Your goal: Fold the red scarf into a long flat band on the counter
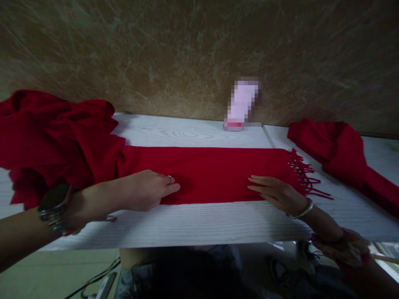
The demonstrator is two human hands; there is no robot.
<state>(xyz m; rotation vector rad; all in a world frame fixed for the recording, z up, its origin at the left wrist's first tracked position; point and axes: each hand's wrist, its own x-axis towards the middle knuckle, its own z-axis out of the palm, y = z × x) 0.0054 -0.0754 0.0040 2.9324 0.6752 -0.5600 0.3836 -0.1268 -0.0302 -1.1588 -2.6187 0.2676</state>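
Observation:
A red scarf (215, 170) lies stretched flat across the white table (193, 226), its fringe (304, 174) at the right end. The scarf's left part is bunched in a heap (52, 137). My left hand (146, 191) rests on the scarf's near edge, fingers pressed together and curled under, a ring on one finger and a watch on the wrist. My right hand (276, 191) lies flat on the scarf near the fringe, fingers stretched out, a bangle on the wrist.
A second red scarf (339, 153) lies crumpled at the table's right. A blurred pink object (241, 104) stands against the brown marbled wall at the back. Cables lie on the floor below the front table edge.

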